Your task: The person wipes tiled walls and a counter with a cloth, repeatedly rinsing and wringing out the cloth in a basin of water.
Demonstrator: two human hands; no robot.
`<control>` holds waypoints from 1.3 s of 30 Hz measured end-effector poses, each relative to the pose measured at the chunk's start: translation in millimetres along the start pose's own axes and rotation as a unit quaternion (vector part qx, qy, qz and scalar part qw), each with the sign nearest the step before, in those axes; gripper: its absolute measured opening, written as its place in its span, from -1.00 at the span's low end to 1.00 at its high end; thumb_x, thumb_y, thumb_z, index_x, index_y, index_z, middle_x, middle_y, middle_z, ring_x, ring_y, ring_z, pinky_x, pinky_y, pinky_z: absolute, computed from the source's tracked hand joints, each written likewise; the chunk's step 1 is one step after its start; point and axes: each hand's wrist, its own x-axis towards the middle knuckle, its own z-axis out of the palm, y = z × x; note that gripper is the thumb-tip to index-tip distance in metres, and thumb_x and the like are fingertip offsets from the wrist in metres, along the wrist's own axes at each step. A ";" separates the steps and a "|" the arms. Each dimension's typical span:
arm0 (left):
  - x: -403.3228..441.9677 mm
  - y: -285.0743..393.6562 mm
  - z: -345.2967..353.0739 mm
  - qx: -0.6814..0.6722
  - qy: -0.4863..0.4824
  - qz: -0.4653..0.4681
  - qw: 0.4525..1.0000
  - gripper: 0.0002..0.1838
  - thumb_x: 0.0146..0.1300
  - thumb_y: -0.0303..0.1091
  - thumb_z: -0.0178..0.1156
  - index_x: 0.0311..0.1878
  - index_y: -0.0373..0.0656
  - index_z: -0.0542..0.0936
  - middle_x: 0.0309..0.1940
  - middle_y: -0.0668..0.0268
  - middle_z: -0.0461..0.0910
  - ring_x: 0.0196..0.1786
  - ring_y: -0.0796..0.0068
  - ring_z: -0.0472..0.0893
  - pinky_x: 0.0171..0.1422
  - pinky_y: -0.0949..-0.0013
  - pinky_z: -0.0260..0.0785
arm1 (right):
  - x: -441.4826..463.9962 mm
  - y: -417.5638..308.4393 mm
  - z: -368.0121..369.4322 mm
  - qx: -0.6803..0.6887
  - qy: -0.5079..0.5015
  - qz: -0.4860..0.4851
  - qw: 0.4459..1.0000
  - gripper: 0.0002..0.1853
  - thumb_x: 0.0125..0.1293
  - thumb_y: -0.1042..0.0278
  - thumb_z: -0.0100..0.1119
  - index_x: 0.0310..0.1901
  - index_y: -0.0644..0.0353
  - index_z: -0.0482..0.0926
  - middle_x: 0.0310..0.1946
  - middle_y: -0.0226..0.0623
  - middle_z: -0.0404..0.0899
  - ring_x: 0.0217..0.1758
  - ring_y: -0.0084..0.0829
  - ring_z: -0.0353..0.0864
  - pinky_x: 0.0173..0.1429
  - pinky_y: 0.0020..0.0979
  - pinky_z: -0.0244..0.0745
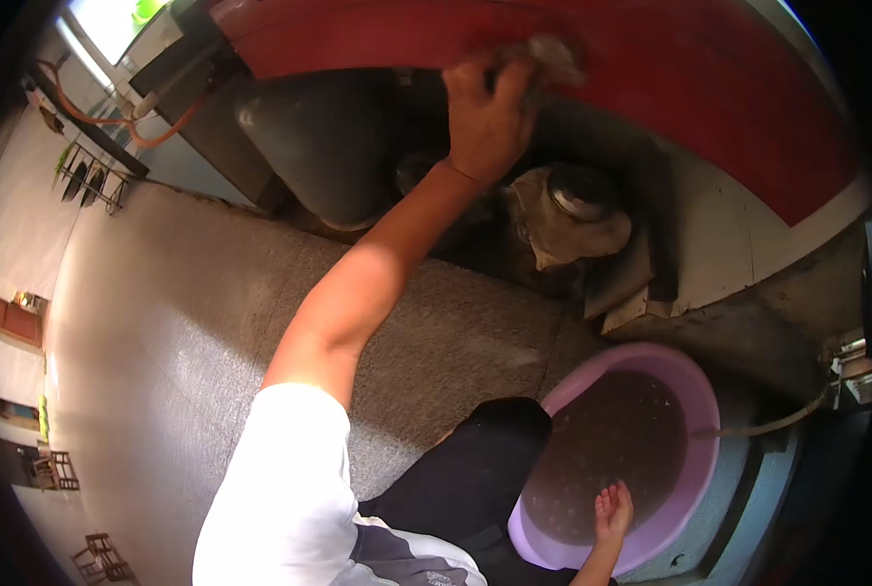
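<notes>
My left hand (491,115) is raised to the red panel (387,31), its fingers closed on a whitish-grey wad (556,59) pressed near the panel's surface. Motion blurs the wad, so I cannot tell its exact kind. Down at the lower right, my right hand (613,511) is held over the near part of a purple basin (701,391), fingers loosely bent and nothing visible in them. Murky brown water (612,449) with specks of froth fills much of the basin.
Under the panel stand a large grey rounded container (314,146) and a round metal-rimmed object (580,192) on a pale crumpled piece. A hose (773,426) reaches the basin from the right. Concrete floor (182,293) spreads left, with wooden stools (104,559) far off.
</notes>
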 end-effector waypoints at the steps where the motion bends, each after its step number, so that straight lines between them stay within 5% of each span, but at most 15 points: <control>1: -0.5 -4.5 -0.4 -0.046 -0.040 0.035 0.998 -0.44 -0.11 -0.43 0.25 0.03 -0.32 0.32 -0.02 -0.09 0.24 0.08 -0.09 0.18 0.21 0.00 -0.04 | 0.6 -0.5 -2.3 -0.002 0.015 0.007 1.000 -0.72 0.23 0.26 0.07 -0.03 0.08 0.45 -0.33 -0.42 0.51 -0.26 -0.46 0.49 -0.17 -0.40 0.46; 6: 5.8 -87.5 -32.1 0.206 0.072 -0.072 0.973 -0.44 -0.03 -0.37 0.18 0.07 -0.38 0.30 -0.01 -0.11 0.25 0.09 -0.14 0.22 0.21 -0.11 -0.03 | 0.3 -2.4 -6.9 0.010 0.032 0.003 0.999 -0.70 0.22 0.27 0.08 -0.01 0.10 0.45 -0.33 -0.42 0.50 -0.24 -0.45 0.49 -0.17 -0.40 0.46; 8: -2.2 -150.0 -32.4 0.124 0.220 -0.184 0.950 -0.41 0.05 -0.38 0.14 0.12 -0.45 0.18 -0.04 -0.18 0.25 0.08 -0.16 0.22 0.23 -0.17 -0.08 | -0.9 -5.5 -1.5 0.004 0.029 0.004 1.000 -0.69 0.23 0.26 0.09 0.00 0.10 0.45 -0.31 -0.43 0.53 -0.24 -0.46 0.51 -0.15 -0.38 0.49; 11: 16.4 -147.0 -43.9 0.122 0.228 -0.350 0.900 -0.39 0.09 -0.40 0.10 0.14 -0.46 0.09 -0.05 -0.23 0.25 0.08 -0.16 0.22 0.25 -0.18 -0.08 | -3.9 -2.8 6.3 -0.008 0.007 0.002 1.000 -0.68 0.23 0.25 0.10 0.00 0.12 0.45 -0.29 -0.42 0.52 -0.23 -0.46 0.50 -0.15 -0.37 0.48; 12: 12.6 -141.1 -39.0 0.121 0.226 -0.349 0.901 -0.39 0.09 -0.40 0.10 0.14 -0.46 0.09 -0.05 -0.23 0.25 0.08 -0.16 0.22 0.25 -0.18 -0.08 | -3.2 -0.6 6.1 -0.006 0.007 0.004 1.000 -0.68 0.23 0.25 0.10 0.00 0.12 0.45 -0.29 -0.42 0.52 -0.23 -0.46 0.50 -0.15 -0.37 0.48; 14: -1.0 -116.2 -16.7 0.363 0.182 -0.050 0.912 -0.40 0.05 -0.36 0.16 0.08 -0.48 0.15 0.00 -0.18 0.18 0.06 -0.22 0.18 0.21 -0.15 -0.06 | 1.5 1.3 8.9 -0.008 -0.011 0.005 1.000 -0.68 0.23 0.24 0.10 0.00 0.10 0.45 -0.30 -0.43 0.51 -0.23 -0.46 0.50 -0.16 -0.39 0.47; 16: 8.6 -38.0 -16.5 0.095 0.057 -0.111 0.988 -0.42 -0.03 -0.39 0.19 0.06 -0.40 0.23 0.01 -0.14 0.23 0.08 -0.20 0.20 0.21 -0.14 -0.02 | 1.1 0.5 10.6 -0.015 0.003 0.009 1.000 -0.69 0.23 0.24 0.10 -0.01 0.09 0.45 -0.31 -0.45 0.50 -0.24 -0.46 0.50 -0.16 -0.40 0.47; 21: 15.2 -4.5 -11.5 -0.070 -0.047 0.045 0.995 -0.61 -0.08 -0.40 0.18 -0.11 -0.24 0.44 -0.08 0.03 0.36 -0.02 -0.01 0.31 0.15 -0.02 0.06 | 16.3 7.6 -8.4 -0.058 0.016 0.016 0.998 -0.71 0.21 0.22 0.10 -0.03 0.04 0.47 -0.32 -0.48 0.49 -0.27 -0.46 0.50 -0.18 -0.40 0.47; 23: 18.2 -46.1 -21.4 0.118 0.003 0.064 0.991 -0.61 0.00 -0.34 0.15 -0.08 -0.30 0.41 -0.10 -0.02 0.34 -0.02 -0.05 0.29 0.12 0.01 0.06 | 21.9 10.8 -15.7 -0.057 0.031 0.036 0.997 -0.73 0.21 0.23 0.09 -0.05 0.03 0.48 -0.34 -0.48 0.50 -0.28 -0.47 0.50 -0.20 -0.39 0.47; 29: 22.8 -240.1 -69.7 0.222 0.186 -0.269 0.919 -0.42 0.17 -0.22 0.06 0.10 -0.50 0.20 -0.02 -0.19 0.25 -0.01 -0.15 0.24 0.19 -0.09 -0.01 | 24.2 6.7 -9.1 -0.063 0.034 0.032 0.997 -0.74 0.19 0.26 0.08 -0.07 0.01 0.49 -0.37 -0.47 0.52 -0.33 -0.47 0.51 -0.23 -0.40 0.47; 31: 31.9 -261.4 -76.3 0.232 0.240 -0.476 0.814 -0.35 0.15 -0.21 0.08 0.13 -0.55 0.14 -0.03 -0.21 0.25 -0.01 -0.16 0.25 0.23 -0.11 -0.03 | 22.5 7.9 -7.3 -0.060 0.035 0.036 0.997 -0.74 0.18 0.27 0.08 -0.07 0.01 0.49 -0.36 -0.47 0.52 -0.32 -0.47 0.51 -0.23 -0.40 0.47; 34: 39.4 -224.9 -77.0 0.110 0.287 -0.486 0.818 -0.36 0.14 -0.27 0.08 0.14 -0.57 0.12 -0.01 -0.22 0.24 0.02 -0.17 0.25 0.23 -0.16 -0.03 | 19.0 12.5 -6.0 -0.050 0.037 0.032 0.998 -0.73 0.17 0.27 0.08 -0.06 0.01 0.48 -0.36 -0.47 0.52 -0.30 -0.47 0.51 -0.23 -0.40 0.47; 35: 32.4 -218.9 -71.5 0.204 0.191 -0.450 0.848 -0.37 0.12 -0.30 0.08 0.14 -0.56 0.13 0.00 -0.22 0.23 0.03 -0.16 0.25 0.22 -0.17 -0.03 | 19.2 14.0 -3.5 -0.052 0.036 0.027 0.998 -0.72 0.17 0.27 0.09 -0.06 0.02 0.48 -0.36 -0.47 0.52 -0.29 -0.47 0.51 -0.23 -0.40 0.47; 36: 23.2 -211.8 -66.1 0.296 0.093 -0.407 0.859 -0.38 0.11 -0.32 0.09 0.14 -0.55 0.13 0.00 -0.22 0.22 0.04 -0.15 0.24 0.21 -0.18 -0.02 | 20.0 15.8 -3.1 -0.050 0.033 0.027 0.998 -0.72 0.17 0.27 0.09 -0.06 0.02 0.48 -0.36 -0.47 0.52 -0.29 -0.47 0.51 -0.23 -0.40 0.47; 39: 4.8 -129.5 -48.9 0.214 0.127 -0.188 0.950 -0.42 0.10 -0.33 0.13 0.11 -0.48 0.18 -0.03 -0.17 0.21 0.04 -0.13 0.21 0.17 -0.13 -0.01 | 24.1 12.1 -1.9 -0.053 0.007 0.034 0.998 -0.71 0.17 0.25 0.11 -0.06 0.02 0.48 -0.35 -0.46 0.52 -0.28 -0.47 0.51 -0.23 -0.40 0.47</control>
